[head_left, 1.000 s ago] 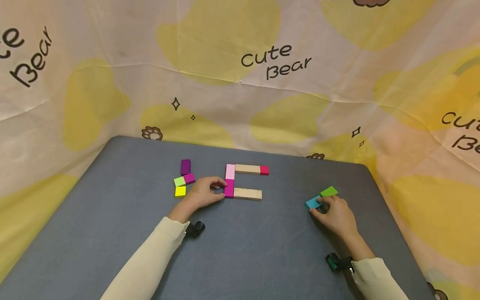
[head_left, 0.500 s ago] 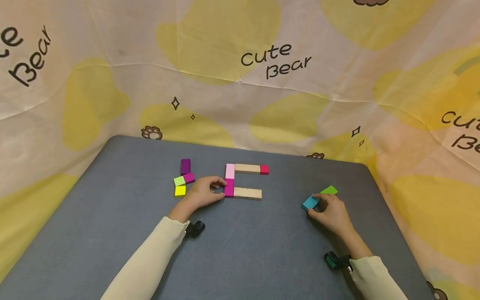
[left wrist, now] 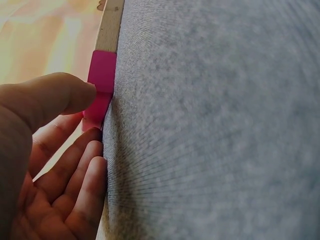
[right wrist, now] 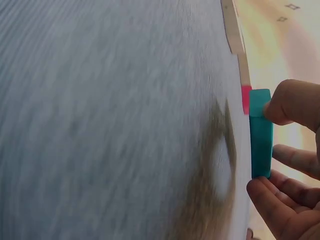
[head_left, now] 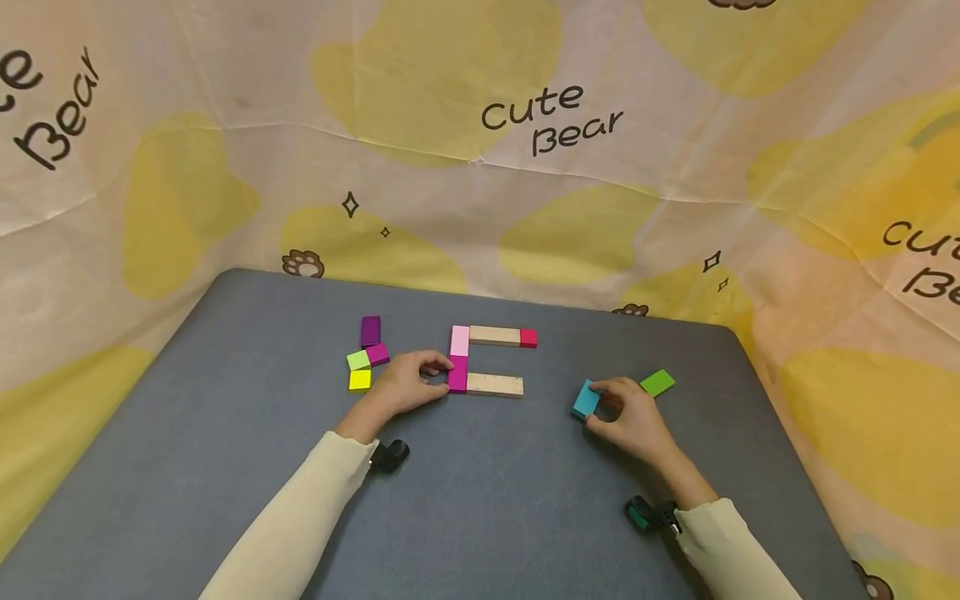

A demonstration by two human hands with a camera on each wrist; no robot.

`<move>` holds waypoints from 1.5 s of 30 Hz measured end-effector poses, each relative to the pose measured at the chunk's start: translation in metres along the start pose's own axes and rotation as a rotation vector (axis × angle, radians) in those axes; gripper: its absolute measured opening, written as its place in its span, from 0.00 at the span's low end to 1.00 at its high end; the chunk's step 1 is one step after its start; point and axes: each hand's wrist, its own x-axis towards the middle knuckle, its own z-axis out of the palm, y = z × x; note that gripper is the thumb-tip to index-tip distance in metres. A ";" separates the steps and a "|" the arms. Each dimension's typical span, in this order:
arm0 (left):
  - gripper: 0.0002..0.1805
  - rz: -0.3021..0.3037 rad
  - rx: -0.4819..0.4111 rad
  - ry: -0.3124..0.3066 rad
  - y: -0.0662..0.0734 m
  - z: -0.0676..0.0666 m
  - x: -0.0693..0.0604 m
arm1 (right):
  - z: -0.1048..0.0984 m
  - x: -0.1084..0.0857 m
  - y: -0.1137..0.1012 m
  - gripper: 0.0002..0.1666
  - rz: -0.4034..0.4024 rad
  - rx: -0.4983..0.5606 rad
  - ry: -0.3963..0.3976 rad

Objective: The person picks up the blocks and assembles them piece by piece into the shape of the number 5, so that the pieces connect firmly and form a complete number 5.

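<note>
In the head view my left hand point(head_left: 408, 383) stays at the left side of a magenta block point(head_left: 457, 375), its thumb and fingertips pinching it. The left wrist view shows the thumb against the magenta block point(left wrist: 102, 75), fingertips at its other end. A pink block point(head_left: 460, 341) adjoins it behind. Plain wooden strips, one far point(head_left: 495, 336) and one near point(head_left: 495, 385), run rightward from this column. To the right, my right hand point(head_left: 633, 417) holds a blue block point(head_left: 587, 399) between thumb and fingers; the right wrist view shows this block point(right wrist: 261, 135) raised off the table.
A red block point(head_left: 528, 338) ends the far strip. A green block point(head_left: 657, 382) lies behind the right hand. Left of the left hand lie dark purple point(head_left: 371, 331), magenta point(head_left: 377, 353), lime point(head_left: 358, 360) and yellow point(head_left: 360, 380) blocks. The grey table point(head_left: 480, 500) meets a printed cloth behind.
My right hand has drawn the blue block away from the green one and carried it left, turning it somewhat. The left hand keeps its place at the magenta block.
</note>
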 end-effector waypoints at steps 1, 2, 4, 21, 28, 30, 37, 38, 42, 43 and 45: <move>0.16 0.001 -0.001 0.000 0.000 0.000 0.000 | 0.002 0.002 -0.002 0.26 -0.007 0.011 -0.007; 0.16 0.001 0.001 0.001 0.000 0.000 0.000 | 0.003 0.003 -0.004 0.26 -0.017 0.021 -0.014; 0.16 0.002 -0.001 0.004 0.000 -0.001 0.000 | 0.007 0.006 -0.007 0.26 -0.036 0.033 -0.032; 0.16 0.008 0.012 0.012 -0.001 -0.001 0.002 | 0.030 0.026 -0.026 0.27 -0.163 -0.002 -0.142; 0.16 0.014 0.017 0.007 0.001 -0.001 0.001 | 0.037 0.028 -0.029 0.27 -0.172 -0.033 -0.173; 0.16 0.016 0.019 0.006 0.001 -0.001 0.001 | 0.038 0.028 -0.031 0.27 -0.177 -0.040 -0.185; 0.16 0.012 0.009 0.007 0.000 0.000 0.000 | 0.039 0.028 -0.037 0.27 -0.190 -0.078 -0.210; 0.16 0.012 0.009 0.008 0.000 0.000 0.000 | 0.039 0.029 -0.038 0.28 -0.191 -0.079 -0.214; 0.16 0.011 0.011 0.008 -0.001 0.000 0.000 | 0.038 0.029 -0.039 0.28 -0.195 -0.088 -0.225; 0.16 0.013 0.012 0.007 -0.001 0.000 0.000 | 0.038 0.029 -0.038 0.28 -0.196 -0.090 -0.228; 0.16 0.013 0.013 0.007 -0.001 0.000 -0.001 | 0.038 0.029 -0.039 0.27 -0.200 -0.092 -0.233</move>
